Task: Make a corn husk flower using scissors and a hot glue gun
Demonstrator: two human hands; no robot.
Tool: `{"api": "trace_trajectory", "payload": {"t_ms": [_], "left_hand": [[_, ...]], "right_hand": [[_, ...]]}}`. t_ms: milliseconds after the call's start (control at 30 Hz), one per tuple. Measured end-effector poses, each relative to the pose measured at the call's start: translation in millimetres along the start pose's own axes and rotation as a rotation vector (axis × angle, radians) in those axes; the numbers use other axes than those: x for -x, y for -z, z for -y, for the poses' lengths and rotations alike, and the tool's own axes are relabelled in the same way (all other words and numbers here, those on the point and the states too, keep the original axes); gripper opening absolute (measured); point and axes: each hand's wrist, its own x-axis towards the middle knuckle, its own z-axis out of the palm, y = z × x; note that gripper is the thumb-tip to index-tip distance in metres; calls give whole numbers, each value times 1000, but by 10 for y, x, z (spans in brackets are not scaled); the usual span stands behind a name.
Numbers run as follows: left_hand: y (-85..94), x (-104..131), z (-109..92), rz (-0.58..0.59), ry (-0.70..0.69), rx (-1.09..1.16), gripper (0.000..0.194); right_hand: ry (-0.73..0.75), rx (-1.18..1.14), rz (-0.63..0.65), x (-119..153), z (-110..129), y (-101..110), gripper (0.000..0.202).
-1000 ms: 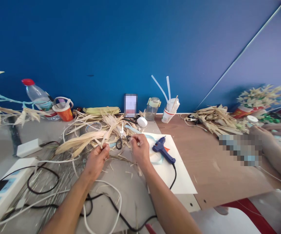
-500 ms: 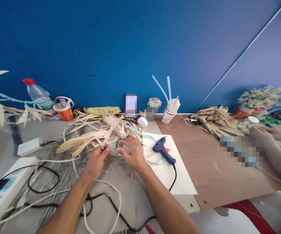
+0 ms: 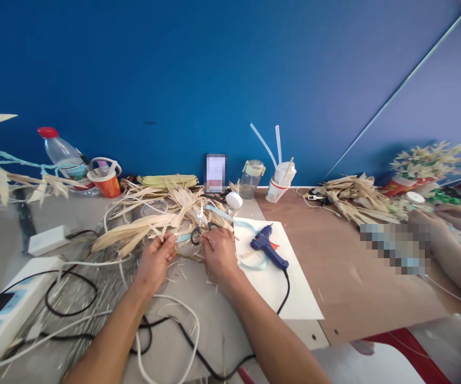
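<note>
Head cam: husk strip [image 3: 164,229] is pinched by L hand [image 3: 154,258], fingers closed. From it: husk pile [image 3: 174,205] is seen at 12 o'clock, scissors [image 3: 201,216] at 3. R hand's [image 3: 220,253] fingers, spread approx. half a sec ago, have been drawn together beside scissors' handles; whether anything's held can't be told, but close handwork is prob. being kept up. Further out: glue gun [image 3: 268,246] laid on paper [image 3: 298,298] at 3, power strip [image 3: 26,288] at 8.
</note>
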Motion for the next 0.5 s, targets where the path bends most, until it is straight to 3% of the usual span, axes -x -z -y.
{"api": "trace_trajectory", "payload": {"t_ms": [233,500], "left_hand": [[136,-83,114,-94,-88,-298,32],[179,-102,111,-122,-135,-326,28]], "right_hand": [[-55,70,-6,-14,-10,-64,13],[-38,118,45,-2,-22,-95,15]]}}
